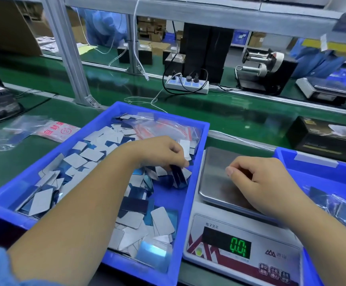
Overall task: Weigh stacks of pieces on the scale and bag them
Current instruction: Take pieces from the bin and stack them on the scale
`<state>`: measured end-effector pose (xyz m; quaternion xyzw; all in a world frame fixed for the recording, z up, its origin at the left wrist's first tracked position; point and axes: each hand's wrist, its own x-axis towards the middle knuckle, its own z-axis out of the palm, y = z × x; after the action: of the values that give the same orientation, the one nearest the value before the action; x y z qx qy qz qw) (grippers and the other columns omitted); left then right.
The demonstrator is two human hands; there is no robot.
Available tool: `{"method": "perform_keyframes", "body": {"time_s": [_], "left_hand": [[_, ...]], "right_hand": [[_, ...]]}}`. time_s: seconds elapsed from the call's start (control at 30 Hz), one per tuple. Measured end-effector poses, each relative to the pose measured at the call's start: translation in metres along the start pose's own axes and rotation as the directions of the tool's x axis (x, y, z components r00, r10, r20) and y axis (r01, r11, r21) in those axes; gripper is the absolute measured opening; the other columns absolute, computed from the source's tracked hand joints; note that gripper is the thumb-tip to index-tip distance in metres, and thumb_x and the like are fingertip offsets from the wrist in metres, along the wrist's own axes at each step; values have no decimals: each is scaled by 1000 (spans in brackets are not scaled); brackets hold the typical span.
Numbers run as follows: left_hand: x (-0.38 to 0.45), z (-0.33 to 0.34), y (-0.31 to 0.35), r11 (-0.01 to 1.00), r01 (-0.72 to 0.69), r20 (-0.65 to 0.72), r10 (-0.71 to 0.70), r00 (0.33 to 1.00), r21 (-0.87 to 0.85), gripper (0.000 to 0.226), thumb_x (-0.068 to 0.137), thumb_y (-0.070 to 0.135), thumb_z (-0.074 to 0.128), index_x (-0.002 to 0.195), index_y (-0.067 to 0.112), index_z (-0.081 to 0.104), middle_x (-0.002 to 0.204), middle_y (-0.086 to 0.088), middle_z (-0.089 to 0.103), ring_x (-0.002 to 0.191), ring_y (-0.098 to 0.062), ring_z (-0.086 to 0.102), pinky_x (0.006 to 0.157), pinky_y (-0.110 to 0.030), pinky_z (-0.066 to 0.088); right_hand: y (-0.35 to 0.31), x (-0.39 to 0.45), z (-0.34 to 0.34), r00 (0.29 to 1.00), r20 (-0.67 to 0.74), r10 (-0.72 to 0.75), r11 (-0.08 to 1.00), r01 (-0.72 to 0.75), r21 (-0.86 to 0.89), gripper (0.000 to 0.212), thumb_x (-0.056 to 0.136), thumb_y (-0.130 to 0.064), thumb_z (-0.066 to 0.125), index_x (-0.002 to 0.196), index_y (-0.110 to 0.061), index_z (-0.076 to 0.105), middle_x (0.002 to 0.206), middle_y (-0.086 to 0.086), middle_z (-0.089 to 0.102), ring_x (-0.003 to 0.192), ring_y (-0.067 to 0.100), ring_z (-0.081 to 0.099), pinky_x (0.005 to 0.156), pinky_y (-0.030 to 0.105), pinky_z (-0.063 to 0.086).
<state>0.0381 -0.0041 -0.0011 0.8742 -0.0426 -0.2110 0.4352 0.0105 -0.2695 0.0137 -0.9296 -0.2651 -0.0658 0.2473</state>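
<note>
Pieces, flat rounded rectangles showing grey or glossy blue faces, lie heaped loose in a big blue tray on the green bench. From the head view, the person's left hand reaches across into the far right part of that tray, its fingers curled down and pinching a small stack of dark blue pieces held on edge just above the pile. A bundle of clear zip bags with red strips lies at the back of the same tray, touching the pieces.

Just right of the tray stands the scale. Its steel pan carries nothing but the hovering right hand, which hangs over the pan with fingers loosely curled, thumb and forefinger tips close together; whether something tiny sits between them I cannot tell, it looks like nothing. The green display reads zero.

Right of the scale is a second blue tray, and in it lie filled bags with dark pieces inside. More clear bags with red print rest on the bench left of the big tray. Further back, a white power strip sits on the bench with black plugs in it, and a black box stands beyond the second tray.
</note>
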Motion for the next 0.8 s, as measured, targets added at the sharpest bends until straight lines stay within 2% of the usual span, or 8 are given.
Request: {"method": "perform_keyframes", "body": {"time_s": [0.1,0.23,0.37,0.43,0.53,0.6,0.7,0.8], "left_hand": [[0,-3,-3,995,-22,-90,30,996,94,29,79,39,77,67,15,66,64,5,62,58,-13,47,57,-30,42],[0,-6,-6,967,24,-110,4,994,252,18,76,20,84,82,25,68,83,10,62,66,-7,60,57,-25,52],[-2,-10,1,871,149,-259,-26,965,468,23,82,36,78,89,27,58,92,10,54,76,-4,51,57,-26,36],[-6,-9,5,780,275,-227,-175,958,562,33,84,53,70,91,23,56,87,7,62,73,-9,52,56,-29,35],[-10,-1,10,688,315,-109,-326,939,654,52,73,66,72,100,23,58,82,7,67,75,-13,59,58,-29,38],[-10,4,12,670,297,-81,-334,939,680,61,63,66,79,101,27,51,83,12,59,76,-13,57,59,-29,40],[-6,12,12,631,240,-57,-296,954,738,65,63,59,85,101,31,41,85,15,46,74,-10,47,59,-31,40],[-2,18,10,626,228,-57,-281,958,746,59,63,53,88,87,29,39,84,11,52,72,-12,53,57,-30,41]], "right_hand": [[-1,0,-1,1000,3,-9,1000,9,-1,21,92,-29,57,73,-26,66,71,-26,60,72,-3,54,59,10,36],[-1,0,-1,1000,9,-15,1000,15,-6,22,93,-26,59,73,-25,66,69,-29,59,71,-4,54,61,10,38],[-1,0,-1,1000,9,-20,1000,20,-11,22,93,-26,58,73,-25,66,67,-31,58,69,-5,53,59,9,36],[-1,1,-1,1000,10,-21,1000,21,-10,21,93,-27,58,73,-25,66,66,-30,58,70,-5,53,59,9,36],[-1,1,0,1000,22,-22,1000,22,-10,22,93,-27,58,73,-25,66,70,-27,60,72,-2,54,59,10,37],[-1,1,0,999,31,-21,1000,22,-11,22,93,-27,58,73,-24,66,71,-26,61,72,-2,55,59,10,37],[-1,1,0,999,32,-34,999,35,-19,21,93,-27,57,73,-25,66,74,-29,60,72,-4,54,59,7,36],[-1,0,-1,999,28,-33,999,33,-11,21,92,-28,57,73,-25,66,70,-24,61,72,-3,54,59,8,36]]}}
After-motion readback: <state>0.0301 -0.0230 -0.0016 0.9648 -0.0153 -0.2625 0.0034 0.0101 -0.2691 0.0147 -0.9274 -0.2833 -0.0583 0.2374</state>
